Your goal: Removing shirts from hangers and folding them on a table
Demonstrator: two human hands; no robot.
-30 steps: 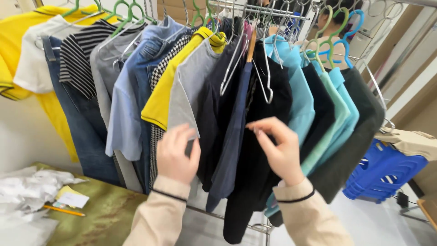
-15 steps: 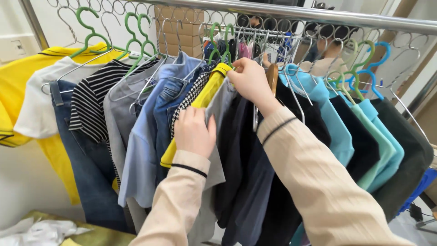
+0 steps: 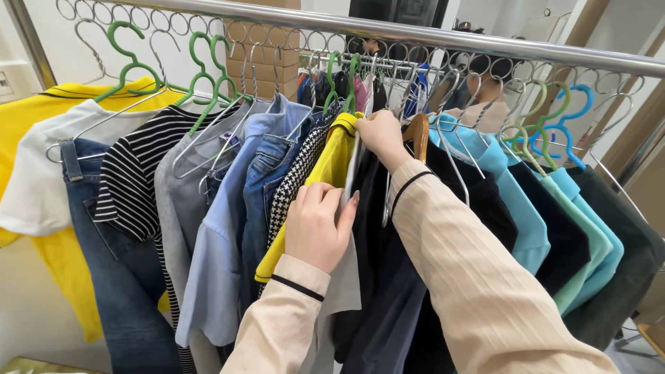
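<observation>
Rail's left end: yellow shirt (image 3: 41,125) cut off by the frame edge, then jeans (image 3: 118,277) and striped top (image 3: 138,180). Mid-rail: left hand (image 3: 320,225), fingers curled on the yellow garment (image 3: 325,173). Right hand (image 3: 383,136) closes at its hanger; fingertips hidden. Grey garment (image 3: 343,291) mostly covered by sleeves. Right: teal shirts (image 3: 512,201).

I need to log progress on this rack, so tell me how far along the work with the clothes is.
Done: the rail is packed with hung garments, from the yellow shirt to the teal tops. In hand: the left hand grips a grey garment beside the yellow top, and the right hand reaches up at its hanger. Left: whether that hanger sits on the rail is hidden.
</observation>
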